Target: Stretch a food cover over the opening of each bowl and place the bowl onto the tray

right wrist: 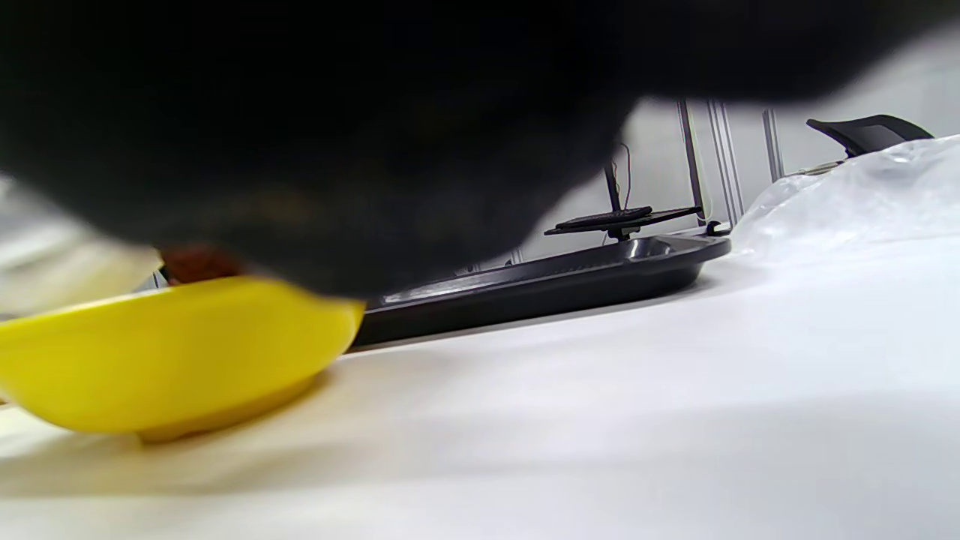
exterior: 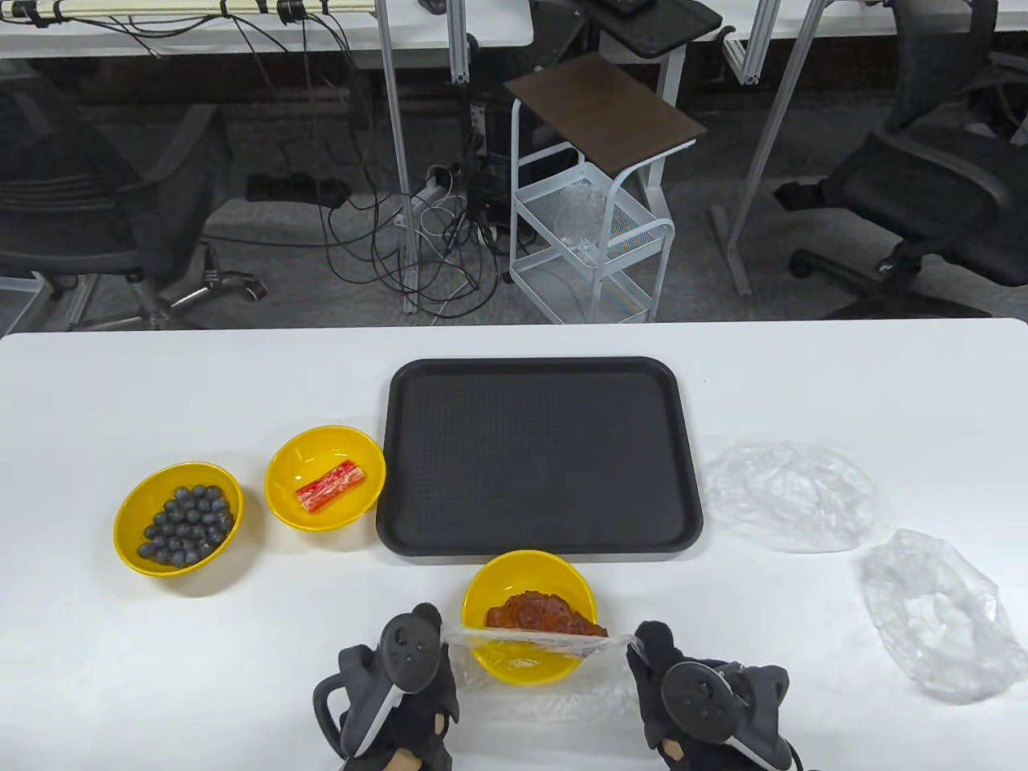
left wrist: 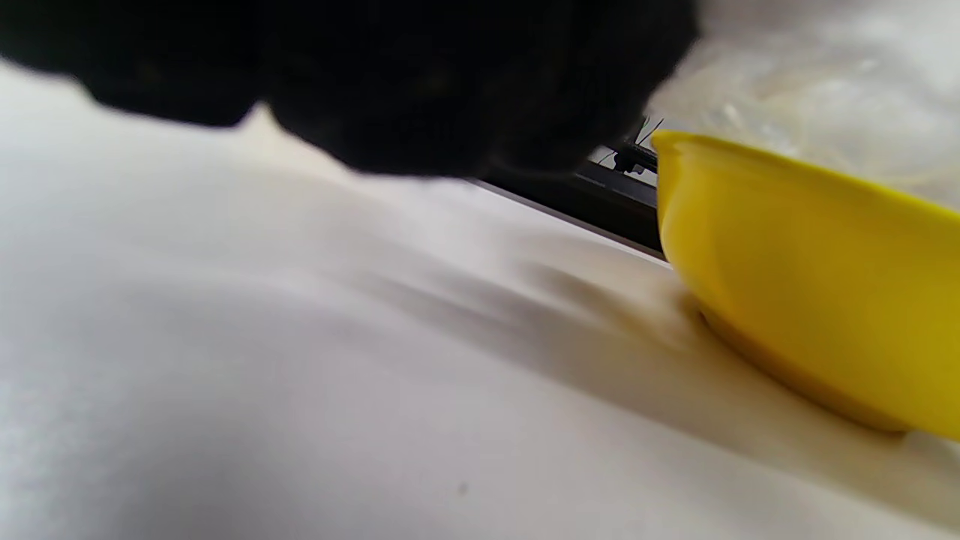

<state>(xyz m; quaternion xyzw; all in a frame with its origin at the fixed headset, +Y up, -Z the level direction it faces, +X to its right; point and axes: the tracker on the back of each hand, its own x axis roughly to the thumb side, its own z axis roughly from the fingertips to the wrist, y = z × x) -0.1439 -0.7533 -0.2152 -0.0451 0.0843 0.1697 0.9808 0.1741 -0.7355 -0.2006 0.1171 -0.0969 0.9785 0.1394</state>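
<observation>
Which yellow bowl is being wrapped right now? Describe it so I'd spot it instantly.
Find the black tray; just below its near edge sits the wrapped bowl, between both gloved hands. Unlike the other yellow bowls, it holds reddish-brown food, with a clear cover stretched across its near half.

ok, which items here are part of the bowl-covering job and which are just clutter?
In the job:
- reddish-food bowl, cover pulled across by left hand and right hand
- blueberry bowl
- crab-stick bowl
- spare covers
- tray

Lying about:
- wire cart
- office chairs
- floor cables
</observation>
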